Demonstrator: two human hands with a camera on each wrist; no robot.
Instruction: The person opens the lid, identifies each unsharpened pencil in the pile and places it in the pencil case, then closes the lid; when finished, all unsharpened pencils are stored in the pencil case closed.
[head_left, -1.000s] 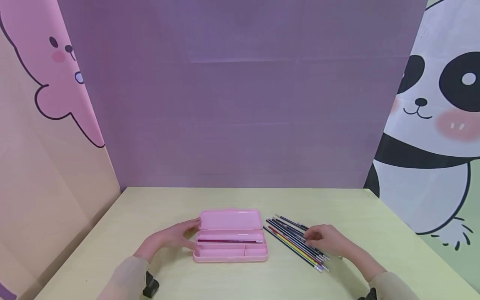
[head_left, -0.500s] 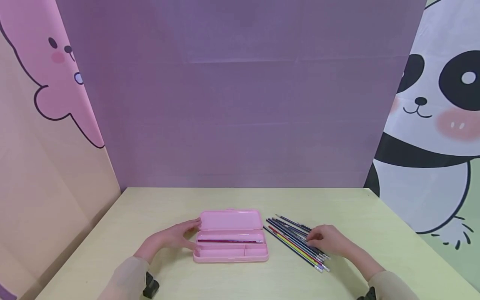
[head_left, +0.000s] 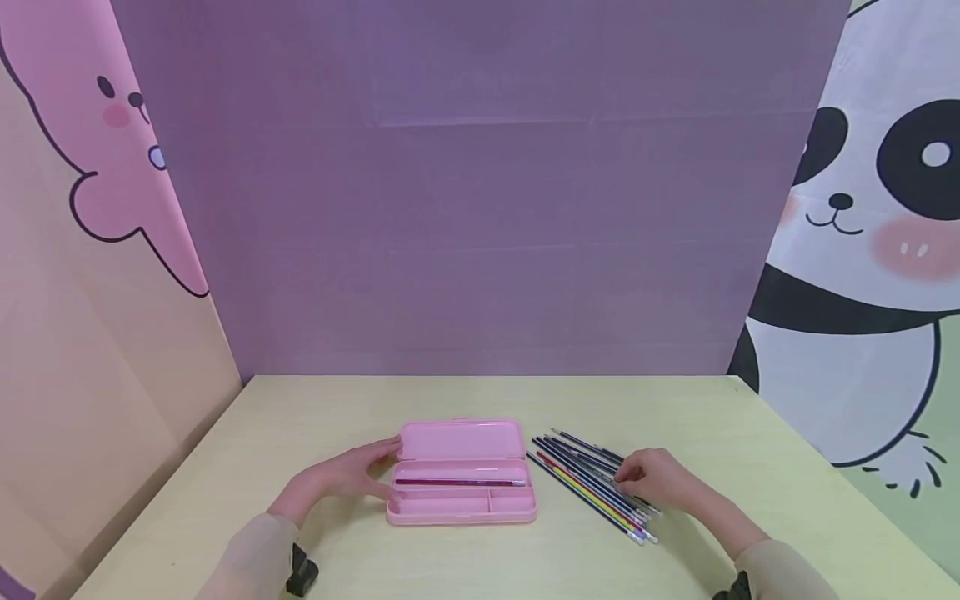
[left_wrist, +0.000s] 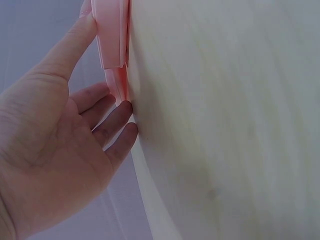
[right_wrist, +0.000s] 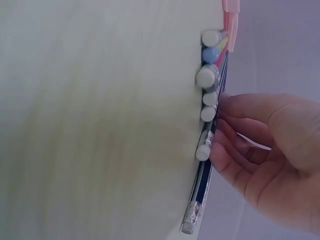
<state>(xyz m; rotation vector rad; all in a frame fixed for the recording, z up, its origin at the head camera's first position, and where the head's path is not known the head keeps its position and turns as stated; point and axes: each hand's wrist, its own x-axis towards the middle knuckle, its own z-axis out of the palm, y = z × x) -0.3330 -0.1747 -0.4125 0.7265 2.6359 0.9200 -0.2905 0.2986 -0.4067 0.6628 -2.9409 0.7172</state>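
1. Currently, the case (head_left: 442,502) is lying open mid-tabletop (head_left: 465,567), its rear compartment (head_left: 461,470) holding a red pencil (head_left: 461,482).
2. The left hand (head_left: 348,472) is touching its left end, fingers wide.
3. Nearer the right edge, the right hand (head_left: 656,477) is touching pencils (head_left: 576,487), fingers narrow; whether pinching, I cannot tell.

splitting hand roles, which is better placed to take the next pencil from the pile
Probably the right hand: it is at the pencil pile; the left hand is farther off, at the left side of the pink case.
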